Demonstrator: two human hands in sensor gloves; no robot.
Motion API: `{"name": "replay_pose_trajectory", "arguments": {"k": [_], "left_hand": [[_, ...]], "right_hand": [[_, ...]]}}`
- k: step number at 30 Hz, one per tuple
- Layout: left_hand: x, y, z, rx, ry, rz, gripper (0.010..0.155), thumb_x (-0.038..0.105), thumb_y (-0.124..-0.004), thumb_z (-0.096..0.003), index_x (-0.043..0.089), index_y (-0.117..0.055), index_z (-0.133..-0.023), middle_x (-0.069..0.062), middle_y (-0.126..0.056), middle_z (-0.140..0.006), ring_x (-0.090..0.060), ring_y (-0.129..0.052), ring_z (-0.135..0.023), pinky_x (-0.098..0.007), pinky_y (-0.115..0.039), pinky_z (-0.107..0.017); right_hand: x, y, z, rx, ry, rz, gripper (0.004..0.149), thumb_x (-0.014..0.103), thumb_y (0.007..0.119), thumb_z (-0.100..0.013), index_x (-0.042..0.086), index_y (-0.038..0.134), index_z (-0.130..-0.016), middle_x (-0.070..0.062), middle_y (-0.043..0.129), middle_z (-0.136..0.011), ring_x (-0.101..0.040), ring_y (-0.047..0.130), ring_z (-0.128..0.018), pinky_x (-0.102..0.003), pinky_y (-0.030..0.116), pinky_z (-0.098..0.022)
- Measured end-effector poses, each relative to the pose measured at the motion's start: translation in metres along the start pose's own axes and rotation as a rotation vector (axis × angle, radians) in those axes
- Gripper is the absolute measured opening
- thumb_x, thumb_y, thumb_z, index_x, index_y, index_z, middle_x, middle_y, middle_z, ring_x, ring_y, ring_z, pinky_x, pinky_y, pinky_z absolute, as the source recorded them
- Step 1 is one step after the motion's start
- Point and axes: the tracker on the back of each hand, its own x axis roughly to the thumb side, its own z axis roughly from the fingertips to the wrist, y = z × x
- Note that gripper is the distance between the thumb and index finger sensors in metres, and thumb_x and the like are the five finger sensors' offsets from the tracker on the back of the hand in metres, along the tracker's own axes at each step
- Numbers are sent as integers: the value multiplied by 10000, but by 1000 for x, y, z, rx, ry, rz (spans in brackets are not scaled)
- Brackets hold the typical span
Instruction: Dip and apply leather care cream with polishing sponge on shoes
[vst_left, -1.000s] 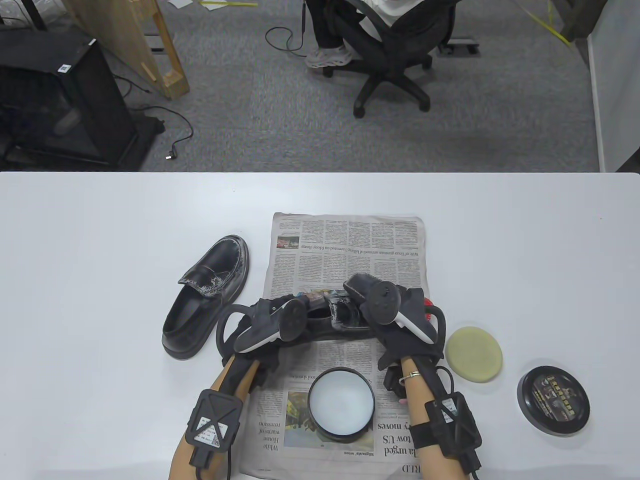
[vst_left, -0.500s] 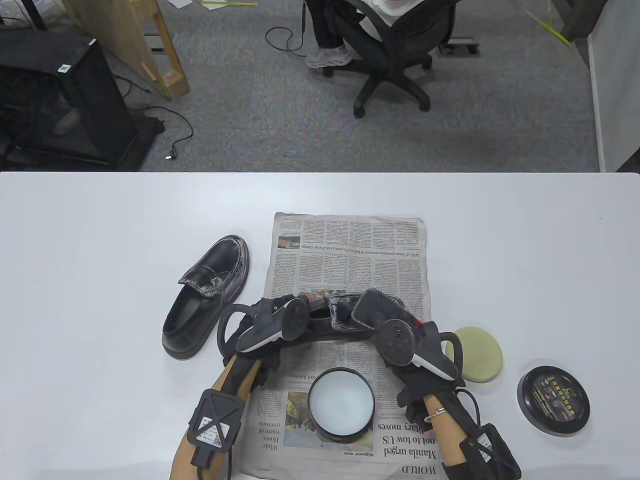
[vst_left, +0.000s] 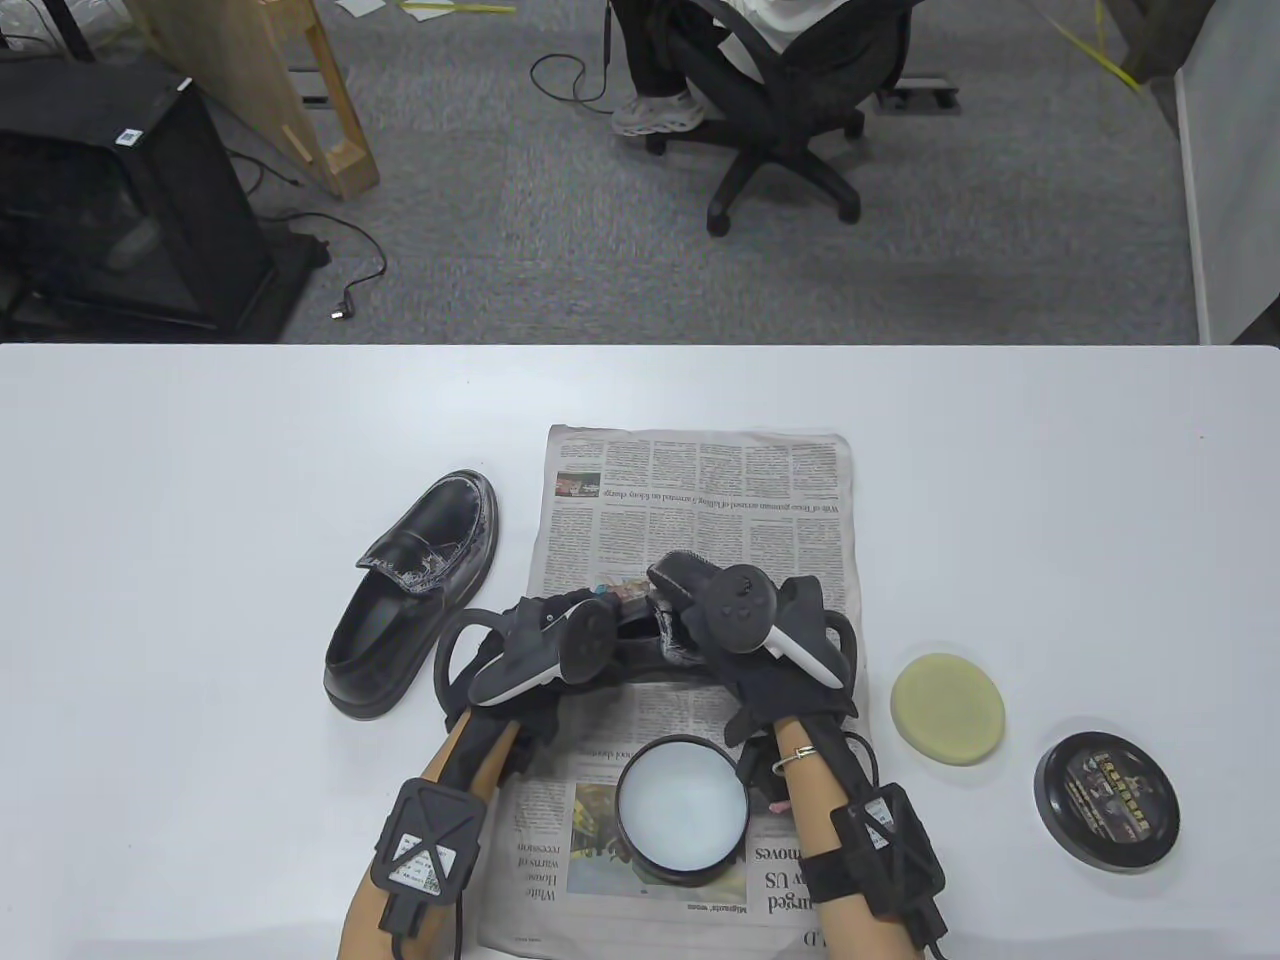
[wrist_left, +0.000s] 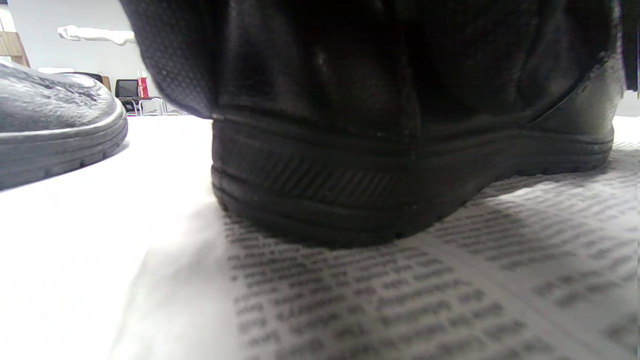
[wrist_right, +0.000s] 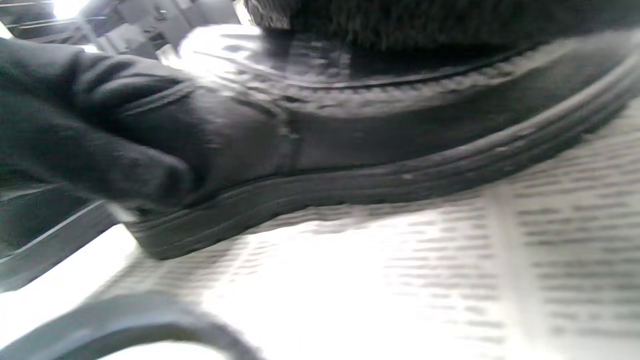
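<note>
**Q:** where's everything sitting rn?

**A:** Shoe (vst_left: 640, 650) is on the newspaper (vst_left: 700, 490), 12 o'clock of the open cream tin (vst_left: 683, 805). Left hand (vst_left: 525, 650) grips its heel. Right hand (vst_left: 770, 650) holds a dark fuzzy pad (vst_left: 675, 578) on the toe.

**Q:** and the sponge?

**A:** Yellow sponge (vst_left: 948, 708) lies untouched at 3 o'clock of the shoe, lid (vst_left: 1106, 800) past it. Second shoe (vst_left: 415, 590) at 9.

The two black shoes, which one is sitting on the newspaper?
The shoe under the hands, held by the left hand and right hand, lies on the newspaper. The other shoe rests on bare table, left of the paper.
</note>
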Motion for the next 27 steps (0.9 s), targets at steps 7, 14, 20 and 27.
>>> {"name": "replay_pose_trajectory", "arguments": {"k": [7,14,20,27], "left_hand": [[0,1,1,2,17,-16,772,613,-838,-355,323,-675,-1052,-4,-847,-1050,-244,-873,-896,-444,-790,-643],[1,1,1,-1,23,-18,769,608,-839,-354,319,-681,-1049,-9,-851,-1047,-249,-872,-895,-445,-790,-643],[1,1,0,-8,6,-17,766,599,-844,-347,329,-682,-1045,-9,-843,-1061,-257,-864,-913,-451,-783,-658],[1,0,0,-9,-4,-9,771,591,-854,-344,340,-669,-1050,-6,-832,-1072,-256,-854,-929,-454,-776,-670]], "right_hand": [[-36,-2,12,-62,105,141,518,364,483,-653,195,444,-1141,-82,417,-1201,-390,392,-1104,-580,413,-739],[-34,1,42,-120,14,244,517,342,515,-647,154,482,-1127,-137,475,-1167,-425,530,-1058,-519,555,-735],[-6,4,59,-120,-173,90,523,347,508,-651,141,480,-1131,-155,512,-1158,-421,581,-1044,-515,593,-732],[16,-1,34,-51,-197,-38,519,362,481,-657,187,451,-1145,-115,482,-1194,-413,498,-1090,-589,497,-740]]}}
